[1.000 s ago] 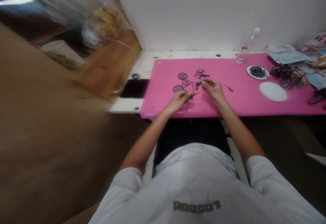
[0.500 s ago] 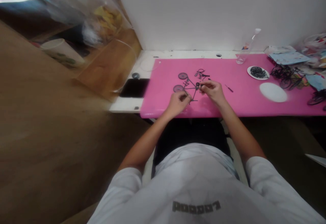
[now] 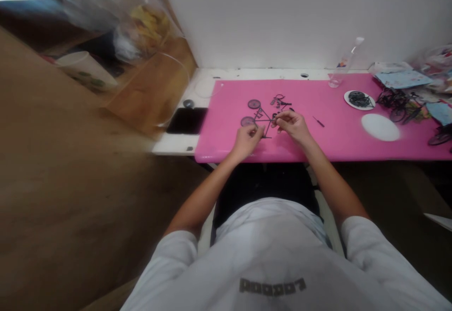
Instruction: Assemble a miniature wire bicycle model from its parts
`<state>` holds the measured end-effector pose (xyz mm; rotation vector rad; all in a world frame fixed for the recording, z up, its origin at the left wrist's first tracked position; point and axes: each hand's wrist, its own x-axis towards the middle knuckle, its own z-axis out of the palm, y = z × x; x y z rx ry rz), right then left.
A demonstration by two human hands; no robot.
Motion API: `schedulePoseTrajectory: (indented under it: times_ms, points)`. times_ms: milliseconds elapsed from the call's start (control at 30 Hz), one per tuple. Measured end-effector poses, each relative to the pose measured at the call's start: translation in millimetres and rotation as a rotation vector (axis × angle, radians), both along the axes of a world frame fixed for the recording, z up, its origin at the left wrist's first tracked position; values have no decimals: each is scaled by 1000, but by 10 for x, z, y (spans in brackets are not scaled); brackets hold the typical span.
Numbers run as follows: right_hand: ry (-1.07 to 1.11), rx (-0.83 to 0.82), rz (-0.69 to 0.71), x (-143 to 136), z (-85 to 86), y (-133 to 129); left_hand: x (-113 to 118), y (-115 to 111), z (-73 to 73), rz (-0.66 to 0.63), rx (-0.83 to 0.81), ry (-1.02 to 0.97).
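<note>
A small dark bicycle frame (image 3: pixel 263 120) is between my hands over the pink mat (image 3: pixel 300 148). My left hand (image 3: pixel 248 141) pinches the near side of the frame. The fingers of my right hand (image 3: pixel 290 125) are closed at the frame's right end, on a part too small to make out. Two dark toy wheels, an upper one (image 3: pixel 254 104) and a lower one (image 3: pixel 247 121), lie left of the frame. Just beyond my right hand lie small black parts (image 3: pixel 278 100).
To the right are a small screwdriver (image 3: pixel 318 121), a plate of black parts (image 3: pixel 359 100), a white disc (image 3: pixel 380 127) and a pile of dark toy bicycles (image 3: pixel 397 103). A clear bottle (image 3: pixel 341 68) stands at the back. A black phone-like slab (image 3: pixel 187 120) lies left of the mat.
My right hand has moved slightly left, its fingertips now at the frame's right end, covering more of the dark part there. My left hand stays almost in place. The view has shifted slightly.
</note>
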<state>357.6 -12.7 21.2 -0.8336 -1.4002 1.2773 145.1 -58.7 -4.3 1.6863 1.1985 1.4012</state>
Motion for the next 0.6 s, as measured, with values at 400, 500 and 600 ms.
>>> schedulePoseTrajectory:
  times_ms: [400,500,600]
  points:
    - [-93,16,-3,48,-69,39,-48,80,-110,-72,-42,28]
    - [-131,11,35,74,-44,15,-60,90,-117,-57,-33,29]
    - [-162,30,64,103,-13,5,-77,95,-95,-35,-32,28]
